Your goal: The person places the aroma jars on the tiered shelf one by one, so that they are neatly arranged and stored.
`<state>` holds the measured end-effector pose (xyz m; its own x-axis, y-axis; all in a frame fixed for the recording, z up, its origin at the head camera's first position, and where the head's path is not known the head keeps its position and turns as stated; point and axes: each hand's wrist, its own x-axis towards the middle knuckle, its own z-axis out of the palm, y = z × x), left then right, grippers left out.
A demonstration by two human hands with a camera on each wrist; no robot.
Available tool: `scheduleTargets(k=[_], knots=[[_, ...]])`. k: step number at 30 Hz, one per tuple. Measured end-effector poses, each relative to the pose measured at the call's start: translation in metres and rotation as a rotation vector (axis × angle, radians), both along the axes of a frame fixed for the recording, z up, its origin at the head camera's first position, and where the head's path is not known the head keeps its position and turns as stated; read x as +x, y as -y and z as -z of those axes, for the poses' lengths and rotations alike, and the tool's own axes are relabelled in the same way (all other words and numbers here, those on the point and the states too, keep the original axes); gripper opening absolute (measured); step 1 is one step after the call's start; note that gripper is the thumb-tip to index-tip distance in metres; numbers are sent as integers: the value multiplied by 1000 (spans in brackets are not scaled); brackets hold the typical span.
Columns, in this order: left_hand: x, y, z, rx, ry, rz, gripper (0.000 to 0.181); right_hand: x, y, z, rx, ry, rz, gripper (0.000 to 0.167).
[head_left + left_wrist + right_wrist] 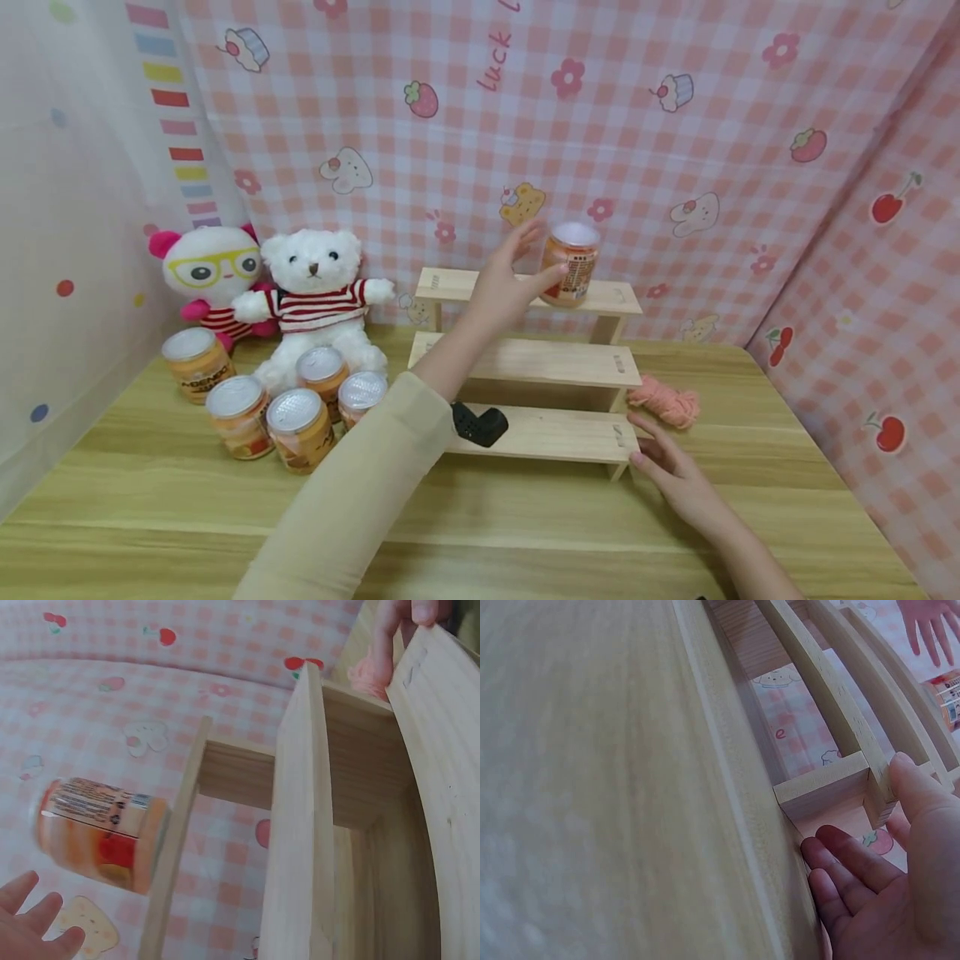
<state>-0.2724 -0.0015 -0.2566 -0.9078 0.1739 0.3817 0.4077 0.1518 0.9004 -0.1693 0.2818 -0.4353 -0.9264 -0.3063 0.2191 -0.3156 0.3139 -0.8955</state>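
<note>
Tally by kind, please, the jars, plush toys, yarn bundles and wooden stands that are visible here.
Jars: 6 (5 on the table, 1 on the stand's top tier)
Plush toys: 2
Pink yarn bundle: 1
Three-tier wooden stand: 1
Total: 10 visible

The bare left grip (pixel 501 287) is raised on a cream-sleeved arm (pixel 360 492), fingers (pixel 43 913) spread; the right grip (pixel 678 479) is held lower, fingers bent.
</note>
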Motion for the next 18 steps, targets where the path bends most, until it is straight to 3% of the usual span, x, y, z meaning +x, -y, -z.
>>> scheduleTargets(k=[7,18], knots=[[26,20,3,-14,-122,21,75,3,1,-1,0,-20,-2,51],[68,53,14,28,-246,70,74,3,1,-1,13,-3,4,51]])
